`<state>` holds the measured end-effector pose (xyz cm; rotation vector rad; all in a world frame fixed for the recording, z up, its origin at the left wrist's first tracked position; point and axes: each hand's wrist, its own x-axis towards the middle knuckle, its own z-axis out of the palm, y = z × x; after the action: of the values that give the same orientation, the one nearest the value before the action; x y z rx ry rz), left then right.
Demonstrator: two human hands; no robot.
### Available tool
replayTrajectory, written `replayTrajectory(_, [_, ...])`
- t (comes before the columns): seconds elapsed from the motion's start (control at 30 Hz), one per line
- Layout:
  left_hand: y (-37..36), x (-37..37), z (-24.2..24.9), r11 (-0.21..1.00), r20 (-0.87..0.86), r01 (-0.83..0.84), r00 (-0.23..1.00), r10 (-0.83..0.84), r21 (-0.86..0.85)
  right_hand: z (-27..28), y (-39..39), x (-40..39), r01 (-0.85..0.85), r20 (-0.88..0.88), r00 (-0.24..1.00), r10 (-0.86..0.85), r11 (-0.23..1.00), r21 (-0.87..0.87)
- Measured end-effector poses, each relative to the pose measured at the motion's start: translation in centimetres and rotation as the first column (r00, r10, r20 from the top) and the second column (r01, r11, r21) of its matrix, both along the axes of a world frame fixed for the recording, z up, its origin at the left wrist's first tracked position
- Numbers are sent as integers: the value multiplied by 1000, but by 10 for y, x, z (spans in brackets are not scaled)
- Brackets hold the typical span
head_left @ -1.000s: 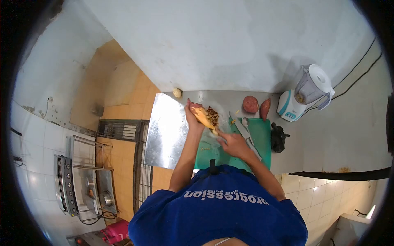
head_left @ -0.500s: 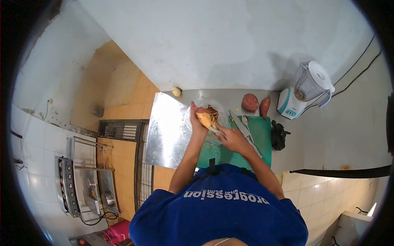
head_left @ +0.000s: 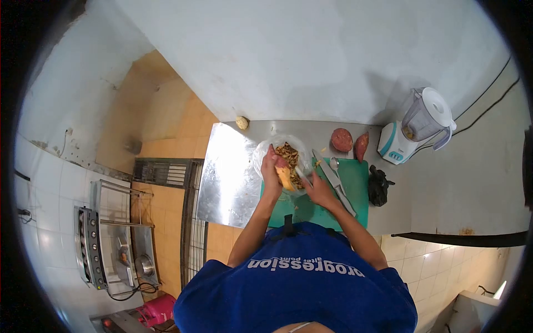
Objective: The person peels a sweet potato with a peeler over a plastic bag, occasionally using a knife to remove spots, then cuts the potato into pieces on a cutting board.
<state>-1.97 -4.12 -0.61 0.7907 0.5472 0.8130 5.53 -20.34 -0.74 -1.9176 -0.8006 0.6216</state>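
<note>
My left hand (head_left: 270, 172) is closed around a sweet potato (head_left: 285, 176), partly peeled, with orange flesh showing below a patch of reddish skin. Closed on a pale, slim peeler (head_left: 301, 173), my right hand (head_left: 318, 190) is just right of the sweet potato. Its fingers partly hide the tool. Behind both hands, a clear plastic bag (head_left: 260, 152) lies open with a heap of brown peelings (head_left: 287, 152) in it. A large knife (head_left: 334, 180) and a spoon (head_left: 334, 163) rest on the green cutting board (head_left: 355, 183), to the right of my right hand.
Two unpeeled sweet potatoes, one round (head_left: 341, 140) and one slender (head_left: 361, 146), lie behind the board. A black plastic bag (head_left: 378, 186) sits at its right, near a blender (head_left: 413, 122). One pale lump (head_left: 242, 122) is at the metal table's (head_left: 222, 188) back left edge.
My left hand has lowered and turned the sweet potato more upright. My right hand with the peeler has moved slightly right, away from it, and more of the peelings in the bag show.
</note>
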Motion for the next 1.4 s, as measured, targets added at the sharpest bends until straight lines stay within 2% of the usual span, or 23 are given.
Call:
replayTrajectory(0.03, [4, -1, -27, 1000, 2, -4, 1000, 4, -3, -15, -6, 1, -129, -139, 986, 89, 940, -316])
replayTrajectory(0.1, [8, -3, -55, 989, -206, 120, 973, -100, 89, -28, -10, -4, -78, -18, 997, 76, 971, -224])
replayTrajectory(0.13, [1, -3, -58, 995, -301, 18, 954, 12, 98, -31, -11, -5, -31, 94, 995, 42, 993, -118])
replayTrajectory(0.23, [-12, -8, -49, 996, -278, -16, 960, 40, 89, -16, -18, -14, 26, 305, 951, -50, 996, 83])
replayTrajectory(0.27, [-15, -9, -49, 997, -283, -8, 958, 30, 82, -17, -23, -14, 34, 300, 952, -55, 997, 75])
replayTrajectory(0.33, [-12, -15, -56, 989, -251, 82, 967, -49, 124, -23, -29, -12, -28, 377, 918, 128, 965, -259])
replayTrajectory(0.43, [-8, -24, -39, 952, -192, 116, 979, -62, 282, -21, -22, -12, 31, 395, 918, 29, 989, -145])
replayTrajectory(0.47, [-21, -24, -8, 953, -210, 28, 977, 38, 303, -22, -23, -15, 33, 386, 922, 27, 988, -148])
replayTrajectory(0.5, [-14, -22, -31, 954, -217, 27, 975, 40, 298, -22, -22, -15, 14, 390, 917, 83, 971, -239])
replayTrajectory(0.57, [11, -14, -97, 770, -341, 46, 912, 228, 637, -23, -19, -13, -13, 393, 908, 146, 947, -322])
replayTrajectory(0.6, [-11, -17, -32, 901, -516, 121, 848, 125, 417, -29, -20, -11, -43, 355, 914, 194, 919, -391])
replayTrajectory(0.67, [-3, -17, -63, 891, -417, 57, 896, 153, 450, -19, -12, -3, -63, 334, 914, 231, 893, -446])
replayTrajectory(0.73, [6, -17, -92, 786, -349, 21, 903, 250, 618, 7, -16, -13, -32, 363, 923, 130, 964, -263])
replayTrajectory(0.83, [16, -19, -120, 889, -500, 97, 851, 158, 447, -32, -18, -7, -21, 490, 851, 191, 944, -331])
replayTrajectory(0.9, [19, -10, -100, 846, -403, 41, 891, 211, 532, -25, -18, -4, -13, 471, 865, 173, 946, -324])
replayTrajectory(0.97, [3, -21, -42, 926, -276, 76, 961, 32, 371, -13, -18, -8, -18, 429, 888, 166, 944, -328])
replayTrajectory(1.07, [13, -16, -69, 842, -365, 65, 917, 161, 535, -15, -21, -5, -89, 454, 862, 227, 948, -305])
replayTrajectory(1.1, [9, -18, -79, 847, -366, 57, 915, 167, 529, -21, -20, -2, -89, 394, 883, 256, 914, -395])
replayTrajectory(1.17, [18, -10, -88, 984, -321, 14, 946, 45, 180, -28, -16, 6, -89, 352, 894, 278, 879, -468])
replayTrajectory(1.23, [11, -13, -33, 994, -289, 80, 956, -54, 80, -12, -17, 1, -45, 354, 931, 87, 991, -126])
replayTrajectory(1.3, [9, -13, -1, 960, 13, 208, 978, -209, -189, 47, -16, -8, -86, 230, 968, 99, 994, -67])
replayTrajectory(1.33, [3, -8, 25, 941, 61, 161, 987, -150, -298, 75, -12, -9, -111, 121, 987, 109, 994, 7])
replayTrajectory(1.4, [0, -7, 52, 925, 122, 165, 984, -130, -342, 97, -5, -11, -146, 211, 970, 122, 984, 101])
